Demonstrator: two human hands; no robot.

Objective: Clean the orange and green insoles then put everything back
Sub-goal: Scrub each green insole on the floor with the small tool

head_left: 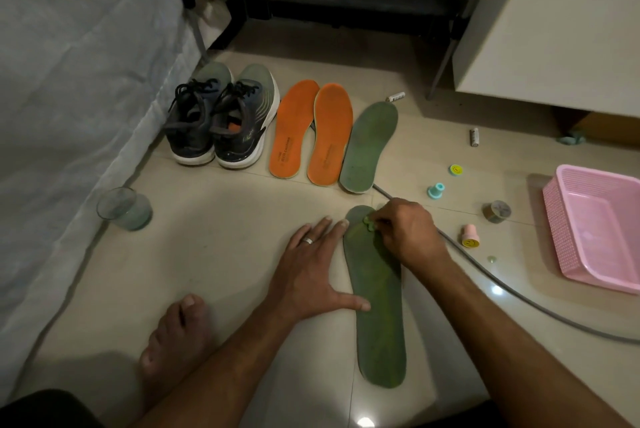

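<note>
A green insole (pixel 379 320) lies lengthwise on the tiled floor in front of me. My left hand (pixel 313 264) lies flat with spread fingers, its thumb and fingertips pressing the insole's left edge. My right hand (pixel 408 233) pinches a small green scrubbing tool (pixel 369 222) against the insole's toe end. Further back lie two orange insoles (pixel 313 131) side by side and a second green insole (pixel 369 147) to their right. A pair of grey sneakers (pixel 221 115) stands left of them.
A pink plastic basket (pixel 595 226) sits at the right. Small stamps, a tape roll (pixel 497 211) and batteries (pixel 473 137) are scattered near it. A grey cable (pixel 519 296) runs across the floor. A glass cup (pixel 124 208) stands left, by a covered bed. My bare foot (pixel 176 334) rests below.
</note>
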